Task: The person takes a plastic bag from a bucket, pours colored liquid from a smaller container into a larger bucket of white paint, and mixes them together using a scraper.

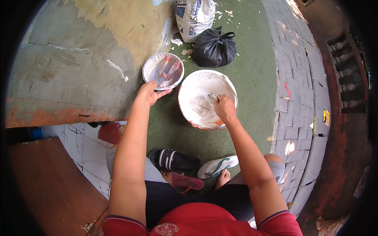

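Observation:
My left hand [151, 92] grips the near rim of a small white bucket [149, 69], which holds murky grey liquid and red-and-grey tools [166, 74]. To its right, my right hand [223, 105] is inside a wide, whitish basin [190, 84] with orange stains on its outside. Its fingers are closed on a tool, possibly a scraper, too hidden to make out. Pale paste [202, 106] coats the basin's inside.
A white sack [193, 17] and tied black bag [214, 47] stand behind the basin on green ground. A concrete ledge [78, 78] is left, paving [291, 78] right. Sandals [173, 157] lie near my feet; a wooden board [51, 177] is lower left.

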Demonstrator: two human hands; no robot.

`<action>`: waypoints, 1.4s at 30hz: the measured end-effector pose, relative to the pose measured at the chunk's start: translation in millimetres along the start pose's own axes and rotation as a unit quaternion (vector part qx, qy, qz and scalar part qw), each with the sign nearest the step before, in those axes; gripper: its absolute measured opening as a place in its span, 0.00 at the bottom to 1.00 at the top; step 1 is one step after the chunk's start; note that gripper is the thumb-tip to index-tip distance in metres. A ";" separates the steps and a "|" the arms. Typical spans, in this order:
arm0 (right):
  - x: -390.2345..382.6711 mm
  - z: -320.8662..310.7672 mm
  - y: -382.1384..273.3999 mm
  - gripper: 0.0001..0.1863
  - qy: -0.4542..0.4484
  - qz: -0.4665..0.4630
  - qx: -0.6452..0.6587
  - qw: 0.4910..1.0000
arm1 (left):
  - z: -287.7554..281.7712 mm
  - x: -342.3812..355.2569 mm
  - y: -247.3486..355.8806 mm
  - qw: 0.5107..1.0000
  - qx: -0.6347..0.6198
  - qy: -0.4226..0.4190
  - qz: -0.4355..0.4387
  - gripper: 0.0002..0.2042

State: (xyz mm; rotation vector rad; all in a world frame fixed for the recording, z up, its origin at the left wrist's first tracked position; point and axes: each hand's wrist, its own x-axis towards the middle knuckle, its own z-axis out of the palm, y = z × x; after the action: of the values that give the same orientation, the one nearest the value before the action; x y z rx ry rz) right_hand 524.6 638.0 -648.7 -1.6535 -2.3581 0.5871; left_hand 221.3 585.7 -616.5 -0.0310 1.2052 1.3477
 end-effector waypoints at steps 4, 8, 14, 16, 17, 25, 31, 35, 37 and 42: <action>1.4 13.7 -4.2 0.10 -0.038 -0.043 0.016 0.998 | -3.8 -1.9 -4.9 0.999 -0.002 0.035 0.005 0.22; 0.3 13.7 -9.2 0.08 -0.068 -0.115 -0.019 0.991 | 0.3 -16.5 -13.5 0.990 0.011 0.131 -0.043 0.29; 2.7 -6.3 -13.1 0.07 -0.021 -0.158 -0.033 0.987 | 29.1 -69.9 -58.7 0.940 0.337 0.039 -0.035 0.35; -4.2 2.2 -17.8 0.07 -0.097 -0.206 -0.042 0.973 | 40.8 -63.1 -81.7 0.942 0.334 0.033 -0.013 0.28; -8.6 5.9 -17.2 0.07 -0.135 -0.228 -0.047 0.963 | 44.1 -61.4 -86.2 0.950 0.312 -0.006 -0.008 0.25; -23.7 -7.3 2.9 0.05 -0.082 -0.221 -0.076 0.969 | 67.9 -66.0 -107.9 0.814 0.549 0.027 0.186 0.15; -17.1 -15.7 10.3 0.05 -0.022 -0.116 -0.051 0.992 | 73.9 -80.5 -106.5 0.801 0.564 0.018 0.200 0.16; -9.1 -21.9 16.2 0.06 0.023 -0.069 -0.077 0.994 | 73.5 -79.6 -103.6 0.785 0.590 0.004 0.191 0.16; -8.6 -21.6 17.8 0.06 0.016 -0.075 -0.065 0.995 | 76.9 -82.4 -101.5 0.768 0.606 -0.020 0.205 0.17; -26.1 -9.7 3.3 0.05 -0.049 -0.222 -0.061 0.972 | 76.1 -90.0 -101.5 0.756 0.612 -0.064 0.223 0.17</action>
State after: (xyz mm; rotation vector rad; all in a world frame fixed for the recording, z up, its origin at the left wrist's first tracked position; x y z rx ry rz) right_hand 540.4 616.6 -639.8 -1.0950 -2.7604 0.4486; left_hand 365.5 537.9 -583.0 1.3360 1.8336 0.6663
